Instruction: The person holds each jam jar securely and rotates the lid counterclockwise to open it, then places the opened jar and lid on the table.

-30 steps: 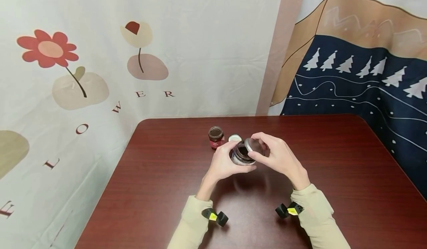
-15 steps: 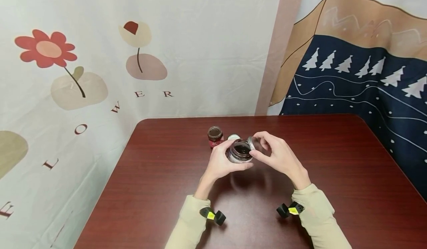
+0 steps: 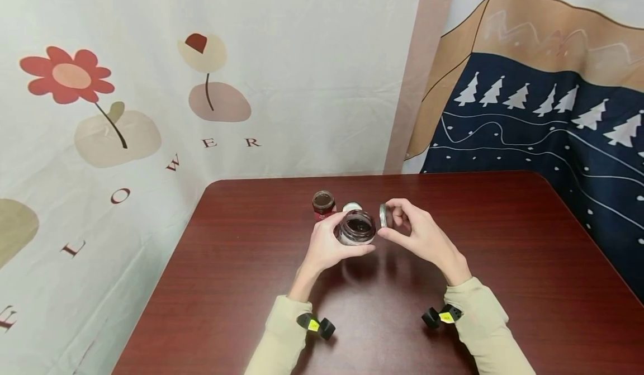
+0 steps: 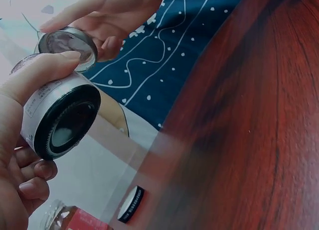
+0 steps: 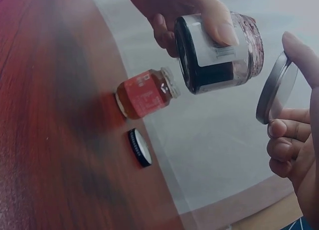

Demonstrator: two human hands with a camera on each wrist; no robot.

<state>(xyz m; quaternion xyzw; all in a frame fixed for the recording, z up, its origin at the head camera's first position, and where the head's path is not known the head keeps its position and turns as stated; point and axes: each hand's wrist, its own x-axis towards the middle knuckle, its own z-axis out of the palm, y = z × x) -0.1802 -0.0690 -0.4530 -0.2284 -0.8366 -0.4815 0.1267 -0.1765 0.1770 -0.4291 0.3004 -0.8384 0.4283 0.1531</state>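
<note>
My left hand (image 3: 325, 243) grips a glass jar of dark contents (image 3: 358, 227) round its side, mouth uncovered and raised above the table. A white label (image 5: 214, 46) wraps the glass, and dark residue coats its neck. Just right of that mouth, my right hand (image 3: 420, 232) pinches a round metal lid (image 3: 384, 216) by its edge between thumb and fingers, held upright and apart from the jar. The lid's inner face (image 4: 70, 47) looks smeared in the left wrist view. Behind the left hand stands a second, smaller jar with a red label (image 5: 144, 93), its top uncovered.
A lid with a black rim and pale inside (image 5: 140, 147) lies on the table beside the red-labelled jar. The reddish-brown wooden table (image 3: 241, 285) ends at a printed cloth backdrop (image 3: 312, 73) behind. Each sleeve carries a small black camera (image 3: 322, 327).
The lid has come away from the jar's mouth and turned upright in the right hand. The left hand has shifted slightly left with the jar, widening the gap.
</note>
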